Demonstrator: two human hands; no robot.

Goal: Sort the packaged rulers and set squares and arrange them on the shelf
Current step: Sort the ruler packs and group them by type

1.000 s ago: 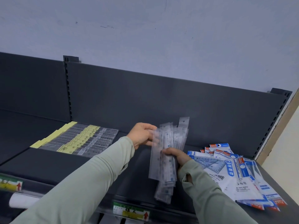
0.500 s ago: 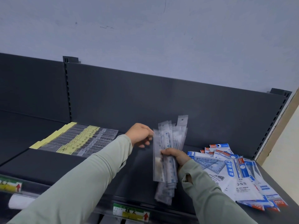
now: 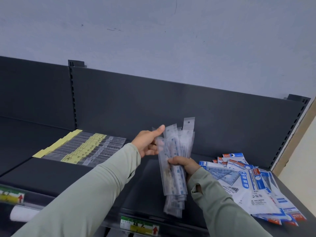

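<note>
Now my left hand (image 3: 147,142) is back on the ruler bundle (image 3: 177,161), pinching its left edge; my right hand (image 3: 185,165) grips its middle, so sorting continues.

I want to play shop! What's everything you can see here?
shelf: one, dark grey, under pale wall
ruler bundle: one, clear packs, held upright in the middle
laid rulers: one row, clear with yellow labels, shelf left
set square packs: one pile, blue and white, shelf right
price labels: two, green and yellow, shelf front edge
white roll: one, white, under shelf edge, left
sleeves: two, pale green, both arms
left hand: one, pinches bundle's top left
right hand: one, grips bundle's middle
</note>
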